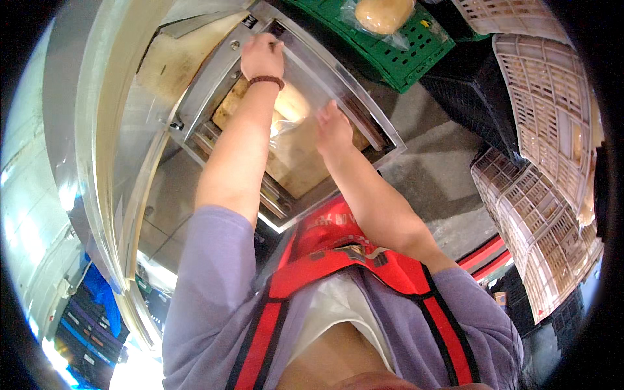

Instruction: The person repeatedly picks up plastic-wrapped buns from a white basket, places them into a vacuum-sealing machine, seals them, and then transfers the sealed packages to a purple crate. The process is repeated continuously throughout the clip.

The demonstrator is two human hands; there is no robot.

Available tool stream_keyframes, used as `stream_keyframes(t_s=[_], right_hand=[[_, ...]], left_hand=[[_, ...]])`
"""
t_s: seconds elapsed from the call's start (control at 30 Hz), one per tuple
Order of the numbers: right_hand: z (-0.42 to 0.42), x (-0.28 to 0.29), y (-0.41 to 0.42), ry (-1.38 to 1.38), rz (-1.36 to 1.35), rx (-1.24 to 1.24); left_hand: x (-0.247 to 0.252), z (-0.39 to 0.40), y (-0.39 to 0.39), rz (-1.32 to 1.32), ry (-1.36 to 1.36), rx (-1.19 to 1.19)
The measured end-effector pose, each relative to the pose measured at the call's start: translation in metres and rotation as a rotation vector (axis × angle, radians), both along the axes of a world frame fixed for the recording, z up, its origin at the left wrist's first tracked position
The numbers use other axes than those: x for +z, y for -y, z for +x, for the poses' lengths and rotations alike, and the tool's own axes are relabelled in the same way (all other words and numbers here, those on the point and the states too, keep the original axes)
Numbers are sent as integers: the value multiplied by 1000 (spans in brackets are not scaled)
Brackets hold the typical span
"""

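Note:
My left hand [262, 56], with a dark braided band at the wrist, is at the far end of a rectangular metal-framed machine [390, 141]. Its fingers are curled, and what lies inside them is hidden. My right hand [335, 127] is over the machine's right part, blurred, at the edge of clear plastic film [304, 129]; whether it grips the film cannot be told. Between the hands a pale, brightly lit long item [291, 103] shows by the film. Beneath is a stained yellowish plate [297, 170].
A green plastic crate [414, 63] at the upper right bears a yellowish round item in a clear bag [382, 14]. White slatted crates [546, 97] and a black crate [468, 97] stand at the right. A large curved-looking pale panel [109, 146] rises on the left.

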State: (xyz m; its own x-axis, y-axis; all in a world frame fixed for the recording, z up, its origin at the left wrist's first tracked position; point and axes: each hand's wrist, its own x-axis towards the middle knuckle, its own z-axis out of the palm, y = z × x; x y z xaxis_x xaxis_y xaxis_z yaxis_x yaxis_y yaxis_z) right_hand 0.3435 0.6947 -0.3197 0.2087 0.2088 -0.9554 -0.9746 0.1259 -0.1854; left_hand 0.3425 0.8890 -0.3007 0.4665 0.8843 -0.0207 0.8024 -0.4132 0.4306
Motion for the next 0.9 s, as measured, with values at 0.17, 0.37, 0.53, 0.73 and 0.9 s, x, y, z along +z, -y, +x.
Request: stream_keyframes(t_s=[0.17,0.37,0.53,0.73,0.9], right_hand=[[4,7,0,-15,-9,50],[10,28,29,354,-40,305],[25,61,10,1679,-151,1010],[53,49,29,1701,-274,1473],[81,65,43,1761,-470,1219]], left_hand=[[0,-11,17,293,-48,-505],[16,-14,23,117,-282,-506],[30,-1,23,43,-424,-494],[32,4,27,42,-452,-467],[8,-9,32,155,-218,-372]])
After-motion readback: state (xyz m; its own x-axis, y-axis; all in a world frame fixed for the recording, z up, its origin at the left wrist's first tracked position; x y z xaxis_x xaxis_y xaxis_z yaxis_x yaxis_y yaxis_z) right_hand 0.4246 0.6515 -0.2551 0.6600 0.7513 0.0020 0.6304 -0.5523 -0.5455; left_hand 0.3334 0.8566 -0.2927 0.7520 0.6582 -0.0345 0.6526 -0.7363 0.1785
